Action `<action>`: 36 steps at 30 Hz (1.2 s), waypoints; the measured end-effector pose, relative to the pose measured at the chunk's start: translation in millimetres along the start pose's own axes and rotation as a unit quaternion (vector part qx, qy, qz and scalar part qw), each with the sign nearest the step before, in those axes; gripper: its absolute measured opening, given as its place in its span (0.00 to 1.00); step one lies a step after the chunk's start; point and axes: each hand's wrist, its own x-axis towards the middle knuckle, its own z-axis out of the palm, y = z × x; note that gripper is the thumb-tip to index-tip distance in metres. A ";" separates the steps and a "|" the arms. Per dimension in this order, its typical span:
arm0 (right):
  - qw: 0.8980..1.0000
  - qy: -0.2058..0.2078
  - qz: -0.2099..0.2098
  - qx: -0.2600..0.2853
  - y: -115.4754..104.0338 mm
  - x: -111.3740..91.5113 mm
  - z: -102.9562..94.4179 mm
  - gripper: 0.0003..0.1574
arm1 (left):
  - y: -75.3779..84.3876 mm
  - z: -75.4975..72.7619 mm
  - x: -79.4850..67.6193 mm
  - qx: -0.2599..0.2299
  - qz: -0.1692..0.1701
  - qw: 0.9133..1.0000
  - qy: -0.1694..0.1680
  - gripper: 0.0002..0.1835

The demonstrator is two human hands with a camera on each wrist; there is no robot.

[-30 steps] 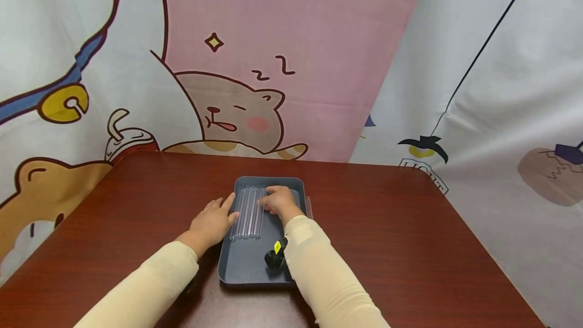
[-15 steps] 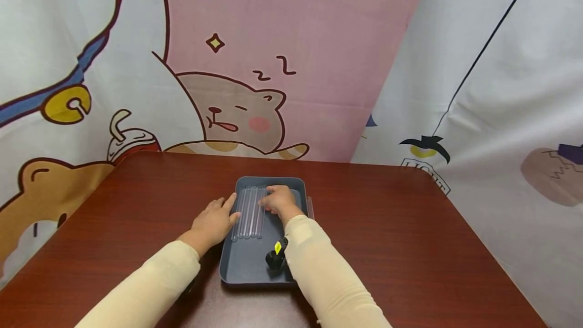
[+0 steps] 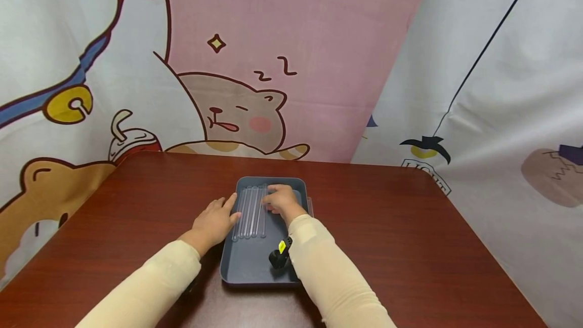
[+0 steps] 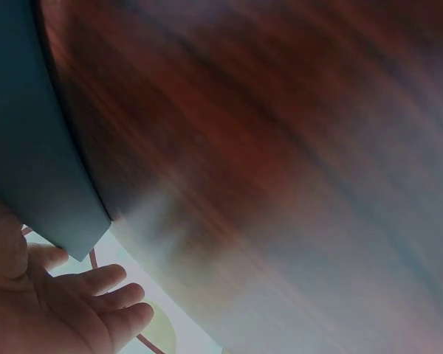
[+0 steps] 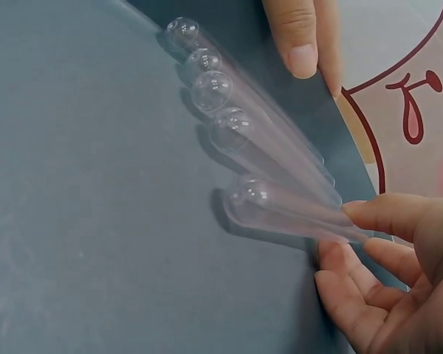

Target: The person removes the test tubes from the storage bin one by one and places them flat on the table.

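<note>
Several clear test tubes lie side by side in a grey tray, their rounded ends toward the person. My right hand pinches the rightmost test tube near its far end, between thumb and fingers. That tube lies slightly apart from the row and angled away from it in the right wrist view. At the tray's left rim, my left hand rests with fingers extended, its thumb reaching over the edge beside the leftmost tubes. The left wrist view shows its loosely spread fingers by the tray's outer wall.
The tray stands on a dark red wooden table. A clear plastic edge sticks out past the tray's right side. A black wrist camera on the right wrist hangs over the tray. Behind the table hangs a cartoon-printed cloth.
My right hand has shifted slightly to the right, drawing the rightmost test tube away from the row and a little farther up the tray. The left hand has stayed in place.
</note>
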 end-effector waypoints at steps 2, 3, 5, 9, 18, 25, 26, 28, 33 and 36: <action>1.000 -0.006 0.005 0.015 0.2 -0.8 -1.0 0.33 | -0.2 0.4 0.3 0.000 0.001 1.000 0.001 0.34; 1.000 -0.008 0.007 0.022 0.2 -1.0 -1.5 0.33 | -0.3 0.6 0.5 0.000 0.001 1.000 0.002 0.34; 0.999 -0.010 0.011 0.034 0.0 -1.5 -2.6 0.33 | -0.4 0.8 0.5 0.000 0.003 1.000 0.004 0.34; 0.999 -0.002 0.015 0.047 -1.7 -2.1 -5.7 0.33 | -0.4 1.4 0.5 -0.005 0.004 1.000 0.004 0.34; 0.999 0.003 0.015 0.052 -11.1 -3.3 -14.2 0.33 | -1.6 1.7 -0.5 -0.018 0.000 1.000 0.002 0.34; 0.998 0.003 0.006 0.062 -16.8 -8.2 -22.8 0.32 | -1.3 0.4 -1.7 -0.025 0.001 1.000 0.003 0.34; 0.998 0.004 0.006 0.064 -17.8 -9.1 -24.1 0.32 | -1.3 0.3 -1.9 -0.025 0.001 1.000 0.003 0.34; 0.998 0.005 0.004 0.068 -19.5 -10.9 -26.4 0.33 | -1.4 0.2 -2.1 -0.025 0.002 1.000 0.002 0.34; 0.998 0.010 -0.008 0.069 -23.3 -14.2 -32.4 0.33 | -0.9 -0.2 -2.6 -0.026 0.002 1.000 0.001 0.34; 0.998 0.013 -0.014 0.067 -24.3 -15.2 -36.2 0.33 | 0.0 -0.8 -3.8 -0.027 0.004 1.000 0.001 0.34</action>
